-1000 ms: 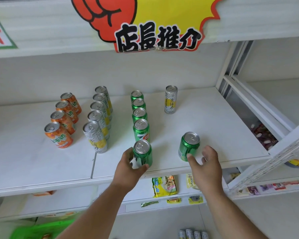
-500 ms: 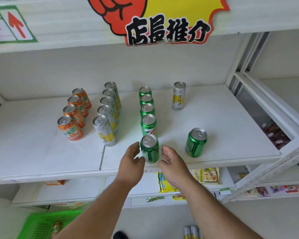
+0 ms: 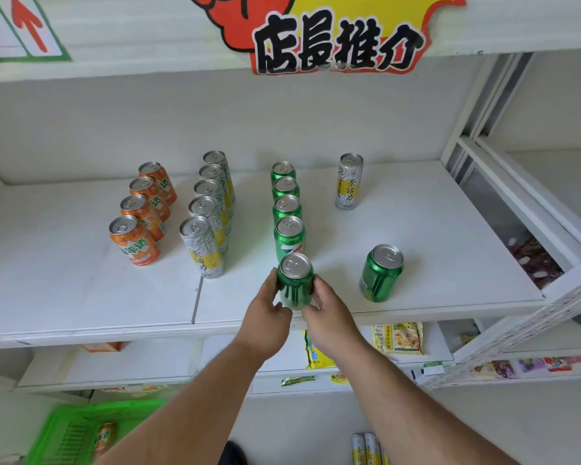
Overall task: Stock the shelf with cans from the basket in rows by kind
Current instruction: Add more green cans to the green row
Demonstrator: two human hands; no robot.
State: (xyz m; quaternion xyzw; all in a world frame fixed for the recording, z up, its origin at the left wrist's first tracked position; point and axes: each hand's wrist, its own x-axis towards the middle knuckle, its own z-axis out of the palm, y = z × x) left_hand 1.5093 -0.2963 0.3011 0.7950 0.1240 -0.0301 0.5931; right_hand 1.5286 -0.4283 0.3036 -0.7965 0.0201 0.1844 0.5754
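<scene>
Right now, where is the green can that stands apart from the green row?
In the head view, the lone green can stands upright near the shelf's front edge, right of the green row and the two hands, in front of the single silver-and-yellow can.

A: Bright, even, diffuse light; faint soft shadows beside cans on the shelf [image 3: 416, 229]. Glare on can tops.
B: Wide-angle bowing at edges; green basket [image 3: 78, 427], lower left, motion-blurred.

1 head-worn view looks forward and down from close in front of the white shelf [image 3: 81, 297], its cans at arm's reach, the promo sign [image 3: 336, 38] overhead and the green basket [image 3: 67, 431] at bottom left.
</scene>
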